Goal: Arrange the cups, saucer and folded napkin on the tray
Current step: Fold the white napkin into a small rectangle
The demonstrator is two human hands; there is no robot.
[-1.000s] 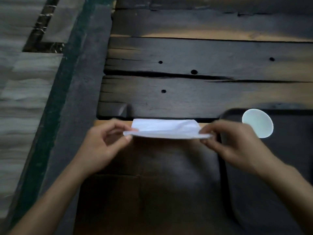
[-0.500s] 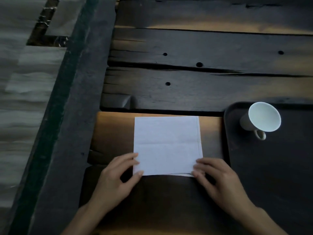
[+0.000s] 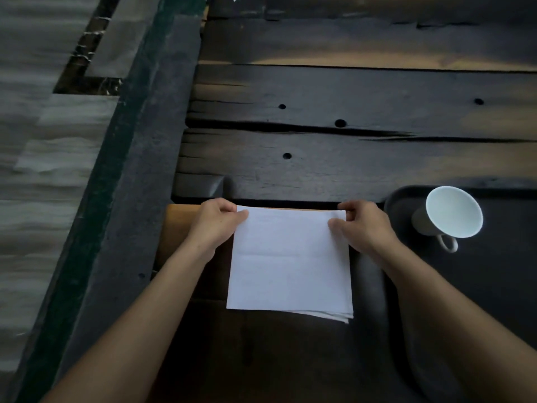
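Note:
A white folded napkin [image 3: 290, 263] lies flat on the dark wooden table, its layered edges showing at the near right corner. My left hand [image 3: 216, 225] pinches its far left corner and my right hand [image 3: 363, 226] pinches its far right corner. Just right of the napkin sits a dark tray [image 3: 494, 286]. A white cup [image 3: 449, 213] with a small handle stands in the tray's far left corner, tilted toward me. No saucer or second cup is in view.
The table [image 3: 348, 158] is made of dark planks with gaps and small holes. Its left edge is a dark beam [image 3: 122, 228], with a pale tiled floor [image 3: 35, 184] beyond it.
Both hands have moved from the napkin's near corners up to its far corners and now pinch them. The napkin stays flat on the table.

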